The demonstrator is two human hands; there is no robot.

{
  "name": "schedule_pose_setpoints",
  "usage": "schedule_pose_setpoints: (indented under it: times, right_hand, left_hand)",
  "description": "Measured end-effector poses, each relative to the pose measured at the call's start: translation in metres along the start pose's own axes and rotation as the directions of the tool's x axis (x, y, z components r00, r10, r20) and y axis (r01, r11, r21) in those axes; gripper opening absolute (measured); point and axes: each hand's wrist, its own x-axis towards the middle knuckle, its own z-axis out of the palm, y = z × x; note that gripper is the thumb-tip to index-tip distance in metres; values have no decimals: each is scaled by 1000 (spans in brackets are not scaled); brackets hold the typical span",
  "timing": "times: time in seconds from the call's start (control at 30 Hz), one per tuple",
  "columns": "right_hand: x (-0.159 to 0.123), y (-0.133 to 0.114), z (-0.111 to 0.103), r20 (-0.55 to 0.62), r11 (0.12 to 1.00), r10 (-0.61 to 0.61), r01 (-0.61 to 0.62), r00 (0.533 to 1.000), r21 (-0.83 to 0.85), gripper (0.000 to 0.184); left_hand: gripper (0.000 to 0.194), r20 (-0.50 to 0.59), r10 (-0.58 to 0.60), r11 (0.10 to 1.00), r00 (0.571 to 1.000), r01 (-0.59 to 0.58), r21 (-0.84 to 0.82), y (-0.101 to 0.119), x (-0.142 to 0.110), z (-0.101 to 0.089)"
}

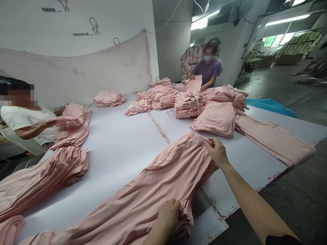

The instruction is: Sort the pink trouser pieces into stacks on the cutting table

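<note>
A pair of pink trousers (163, 177) lies stretched across the white table (120, 149), waistband toward the far side. My right hand (217, 149) pinches the elastic waistband at its right end, fingers closed on the cloth. My left hand (168, 212) grips the bunched fabric lower down, near the table's front edge, knuckles up and fingers curled into the folds.
A folded pink garment (216, 119) lies just beyond my right hand, with another pair (273, 139) spread to the right. Several pink stacks (158, 97) fill the far side. One person at the left (28, 122) and one at the far end (208, 69) handle pink garments. A pile (46, 177) lies at left.
</note>
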Motion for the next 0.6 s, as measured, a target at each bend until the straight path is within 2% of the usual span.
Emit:
schedule_pose_setpoints:
  times: [0.07,0.13,0.2,0.33,0.43,0.5,0.53,0.6]
  right_hand:
    - [1,1,-1,-35,999,-33,33,999,-7,29]
    - [3,8,3,-45,997,-50,47,998,-59,26]
    - [5,19,11,-21,991,-37,34,999,-126,23]
    - [4,33,21,18,968,-16,20,1000,-252,24]
    - [-3,21,20,-18,909,-138,120,990,-399,31]
    - [-14,3,24,-5,841,-331,293,944,-455,37]
    - [-21,-8,29,42,794,-448,419,893,-440,39]
    - [-37,-30,48,207,662,-644,673,736,-330,41]
  left_hand:
    - [27,-64,53,992,997,-60,-112,-8,-8,1]
    - [36,-103,120,965,987,-140,-220,-20,-16,10]
    - [38,-49,150,959,988,-157,-236,-31,-20,26]
    - [36,147,160,982,976,-142,-126,-38,-10,65]
    - [25,182,230,966,956,-202,-161,-34,-1,81]
    - [21,158,214,962,964,-180,-206,-31,2,81]
    - [20,146,199,957,969,-160,-240,-30,2,77]
    - [20,152,188,929,970,-125,-347,-28,1,68]
